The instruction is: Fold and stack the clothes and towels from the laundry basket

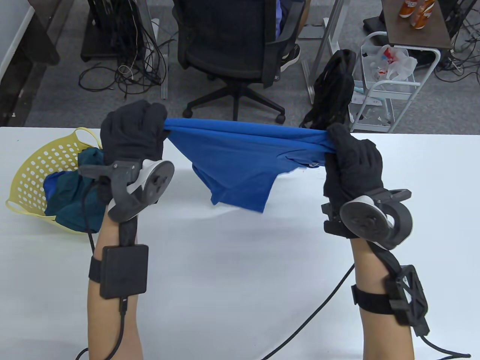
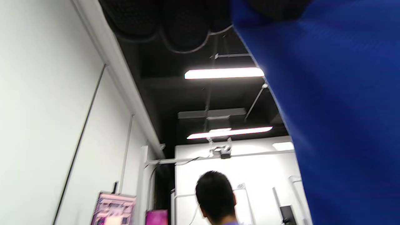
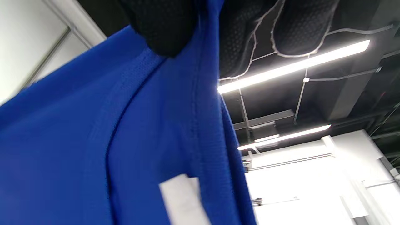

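A blue garment (image 1: 240, 161) is stretched in the air above the white table (image 1: 232, 270). My left hand (image 1: 135, 129) grips its left end and my right hand (image 1: 347, 161) grips its right end. The cloth hangs down in a point between them. The left wrist view shows the blue garment (image 2: 337, 109) at the right below my gloved fingers (image 2: 184, 25). The right wrist view shows the blue garment (image 3: 125, 140) with a white label (image 3: 182, 197), held by my gloved fingers (image 3: 162, 25). A yellow laundry basket (image 1: 35, 165) lies tipped at the table's left, with teal and blue clothes (image 1: 75, 195) in it.
Beyond the table's far edge stand a black office chair (image 1: 232, 45), a black bag (image 1: 333, 90) and a white wire cart (image 1: 390, 86). Cables (image 1: 318, 307) run from my wrists across the table's near part.
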`<action>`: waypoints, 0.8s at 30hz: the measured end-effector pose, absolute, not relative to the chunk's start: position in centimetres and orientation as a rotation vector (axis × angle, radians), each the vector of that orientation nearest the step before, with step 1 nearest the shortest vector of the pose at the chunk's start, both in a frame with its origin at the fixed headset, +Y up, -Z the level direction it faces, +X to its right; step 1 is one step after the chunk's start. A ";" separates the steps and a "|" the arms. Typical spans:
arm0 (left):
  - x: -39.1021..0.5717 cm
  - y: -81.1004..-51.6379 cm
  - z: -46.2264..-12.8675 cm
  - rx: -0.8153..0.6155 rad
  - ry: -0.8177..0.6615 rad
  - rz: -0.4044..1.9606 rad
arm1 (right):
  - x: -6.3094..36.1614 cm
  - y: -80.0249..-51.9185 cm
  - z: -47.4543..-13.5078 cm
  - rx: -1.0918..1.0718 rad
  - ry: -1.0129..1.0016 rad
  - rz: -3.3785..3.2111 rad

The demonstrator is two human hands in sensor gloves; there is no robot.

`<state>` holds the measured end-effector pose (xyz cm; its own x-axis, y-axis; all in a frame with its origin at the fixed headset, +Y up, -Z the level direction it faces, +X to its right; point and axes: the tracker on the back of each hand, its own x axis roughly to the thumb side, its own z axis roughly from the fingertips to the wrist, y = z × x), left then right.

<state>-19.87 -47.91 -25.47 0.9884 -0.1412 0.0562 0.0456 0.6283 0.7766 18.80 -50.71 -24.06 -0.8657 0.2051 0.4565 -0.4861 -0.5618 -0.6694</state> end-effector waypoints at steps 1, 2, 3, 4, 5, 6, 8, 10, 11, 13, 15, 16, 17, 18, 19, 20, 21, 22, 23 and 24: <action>-20.1 -48.6 -24.3 0.864 -0.191 -0.123 | 19.5 -51.7 -23.2 0.526 -1.106 2.446; -20.3 -49.4 -23.4 0.833 -0.232 -0.137 | 19.7 -52.1 -23.0 0.549 -1.067 2.463; -20.5 -51.2 -22.3 0.746 -0.287 -0.162 | 20.3 -53.9 -22.3 0.607 -0.952 2.508; -20.5 -52.5 -21.7 0.670 -0.329 -0.170 | 20.6 -55.6 -21.8 0.655 -0.842 2.537; -20.6 -54.9 -20.9 0.539 -0.396 -0.162 | 21.0 -57.8 -21.3 0.690 -0.672 2.573; -20.5 -56.8 -20.4 0.437 -0.433 -0.142 | 21.2 -59.2 -20.9 0.704 -0.548 2.587; -20.3 -62.4 -19.3 0.152 -0.508 -0.043 | 21.7 -63.5 -20.0 0.731 -0.165 2.573; -20.1 -66.6 -18.4 -0.099 -0.533 0.011 | 22.0 -66.8 -19.1 0.735 0.068 2.543; -19.9 -68.7 -17.9 -0.228 -0.550 0.037 | 22.2 -68.6 -18.6 0.728 0.177 2.526; -19.8 -70.4 -17.5 -0.342 -0.560 0.060 | 22.4 -70.0 -18.3 0.715 0.285 2.479; -19.7 -70.2 -18.0 -0.395 -0.550 0.051 | 22.5 -70.1 -18.4 0.695 0.359 2.442; -19.8 -69.5 -18.5 -0.382 -0.520 0.064 | 22.5 -69.9 -18.7 0.687 0.366 2.439; -19.8 -68.6 -19.2 -0.358 -0.495 0.079 | 22.5 -69.3 -19.3 0.673 0.354 2.451; -19.8 -67.8 -20.0 -0.345 -0.474 0.087 | 22.4 -68.6 -19.9 0.659 0.327 2.472; -19.6 -66.7 -21.2 -0.353 -0.438 0.081 | 22.3 -68.0 -20.7 0.638 0.301 2.494; -19.4 -65.8 -22.4 -0.364 -0.408 0.070 | 22.1 -67.1 -21.9 0.602 0.276 2.524; -19.2 -65.1 -23.5 -0.348 -0.379 0.063 | 22.0 -66.5 -22.9 0.573 0.252 2.544; -18.7 -64.4 -25.4 -0.314 -0.338 0.041 | 21.6 -65.6 -25.2 0.505 0.184 2.586; -18.5 -64.3 -26.5 -0.306 -0.306 0.015 | 21.4 -65.3 -26.3 0.460 0.148 2.607; -18.1 -64.3 -28.4 -0.319 -0.237 -0.029 | 21.1 -65.3 -28.1 0.364 0.088 2.640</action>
